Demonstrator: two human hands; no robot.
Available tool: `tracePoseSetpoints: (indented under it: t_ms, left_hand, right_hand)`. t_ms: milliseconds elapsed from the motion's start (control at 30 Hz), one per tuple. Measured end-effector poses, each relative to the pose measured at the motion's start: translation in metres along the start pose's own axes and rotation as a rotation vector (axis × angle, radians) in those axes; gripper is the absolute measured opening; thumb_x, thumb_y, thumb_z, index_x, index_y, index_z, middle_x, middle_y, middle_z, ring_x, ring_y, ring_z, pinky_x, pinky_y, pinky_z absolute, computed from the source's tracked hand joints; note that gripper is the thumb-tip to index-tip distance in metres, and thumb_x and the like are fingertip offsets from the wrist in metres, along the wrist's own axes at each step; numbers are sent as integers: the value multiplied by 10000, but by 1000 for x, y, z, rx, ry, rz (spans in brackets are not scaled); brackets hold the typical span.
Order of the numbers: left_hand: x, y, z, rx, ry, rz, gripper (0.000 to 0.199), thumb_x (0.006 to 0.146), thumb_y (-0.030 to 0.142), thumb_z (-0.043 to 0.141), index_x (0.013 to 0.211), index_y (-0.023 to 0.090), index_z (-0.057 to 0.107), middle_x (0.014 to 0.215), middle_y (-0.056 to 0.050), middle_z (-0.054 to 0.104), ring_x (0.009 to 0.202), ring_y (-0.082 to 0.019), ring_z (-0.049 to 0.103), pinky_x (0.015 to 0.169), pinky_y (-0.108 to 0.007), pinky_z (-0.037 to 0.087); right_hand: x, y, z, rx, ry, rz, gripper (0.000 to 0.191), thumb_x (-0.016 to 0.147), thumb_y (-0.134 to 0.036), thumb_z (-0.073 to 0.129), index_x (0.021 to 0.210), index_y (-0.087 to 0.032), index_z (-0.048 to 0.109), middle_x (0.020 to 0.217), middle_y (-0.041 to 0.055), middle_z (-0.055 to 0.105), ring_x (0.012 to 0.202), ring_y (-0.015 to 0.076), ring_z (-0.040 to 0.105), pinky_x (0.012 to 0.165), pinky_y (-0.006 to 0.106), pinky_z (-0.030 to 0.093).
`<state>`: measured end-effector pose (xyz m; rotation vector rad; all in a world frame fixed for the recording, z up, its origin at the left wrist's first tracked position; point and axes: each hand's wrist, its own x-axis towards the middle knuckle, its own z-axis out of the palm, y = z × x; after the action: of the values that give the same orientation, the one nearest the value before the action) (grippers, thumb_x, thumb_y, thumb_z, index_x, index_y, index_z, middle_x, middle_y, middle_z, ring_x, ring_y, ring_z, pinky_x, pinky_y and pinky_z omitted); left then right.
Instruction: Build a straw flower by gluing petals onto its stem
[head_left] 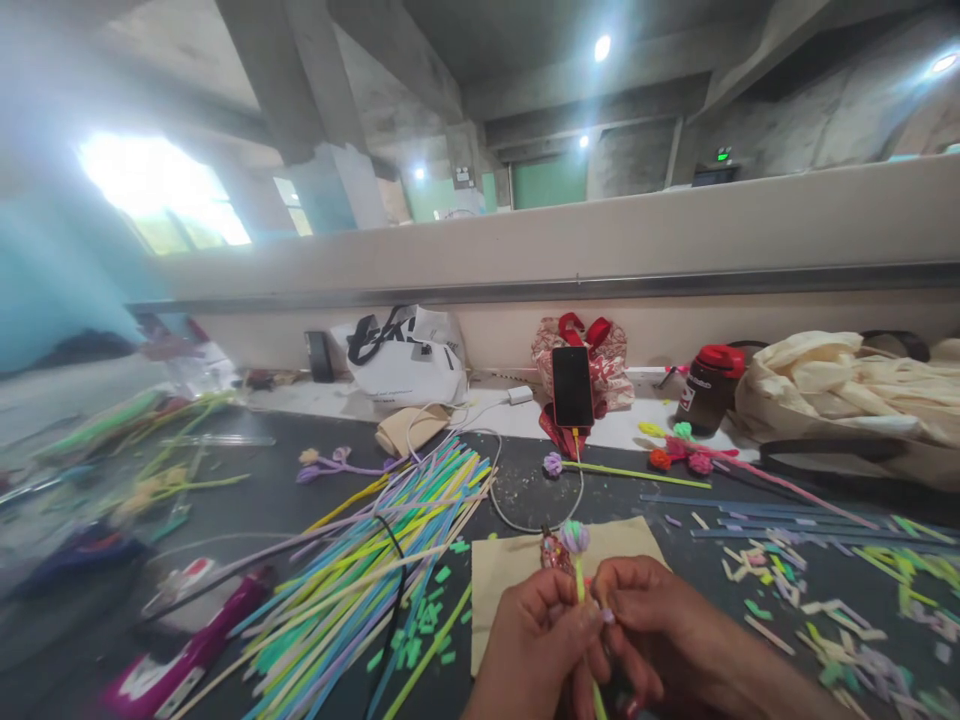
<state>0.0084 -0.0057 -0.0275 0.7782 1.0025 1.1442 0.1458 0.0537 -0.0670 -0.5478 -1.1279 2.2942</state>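
My left hand (536, 635) pinches the yellow-green stem of a pipe-cleaner flower (574, 537), which stands upright with a round lilac and mint head. Close against it, my right hand (652, 615) has its thumb and forefinger pressed together at a small lilac piece (606, 616) beside the stem. Whether that piece is joined to the stem I cannot tell. Under the hands lies a tan paper sheet (495, 575), and a reddish patterned object (553, 550) sits behind the fingers, partly hidden. The lower stem runs down between both palms.
A large bundle of coloured pipe cleaners (375, 540) lies left, with green clippings (424, 620) beside it and a magenta tool (199, 650). Behind stand a charging phone (572, 388), a white bag (409, 365) and a red-lidded bottle (709, 390). Clippings (847, 610) scatter right.
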Motion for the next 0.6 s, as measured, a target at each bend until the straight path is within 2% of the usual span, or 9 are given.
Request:
tracePoseSetpoints:
  t_ms: [167,300,367,467,600]
  left_hand:
    - [9,-9,-9,-128,28,0,378,597,476,714,696,155,541,433,15,588,276,-46,402,320,-160,258]
    - [15,-16,-12,-214,28,-20,362,556,453,742,620,145,562,402,16,553,312,-54,406,378,-179,289]
    - [17,-20,-12,-251,20,-36,339,562,428,741,573,143,558,407,4,553,335,-65,418,401,-192,300]
    - [18,-25,-12,-254,14,-67,338,558,422,745,558,145,552,394,-2,549,340,-60,411,421,-188,284]
    - [18,-27,-12,-212,-15,-81,390,514,468,760,565,146,545,346,8,527,330,-51,406,424,-177,255]
  right_hand:
    - [-4,-30,0,-259,101,-81,257,818,-353,592,732,-116,642,532,10,612,370,63,488,358,141,325]
    - [-15,-57,9,-531,182,-247,35,734,-203,696,747,-173,709,680,-10,627,614,105,546,563,185,404]
    - [-20,-62,16,-761,155,-374,24,742,-196,683,744,-199,706,727,-6,626,719,140,553,655,219,407]
    - [-23,-62,23,-1073,73,-519,81,822,-216,597,780,-217,667,737,-5,613,710,139,553,638,225,408]
    - [-24,-60,25,-1204,10,-596,119,871,-243,535,809,-216,633,755,6,613,707,132,567,626,217,420]
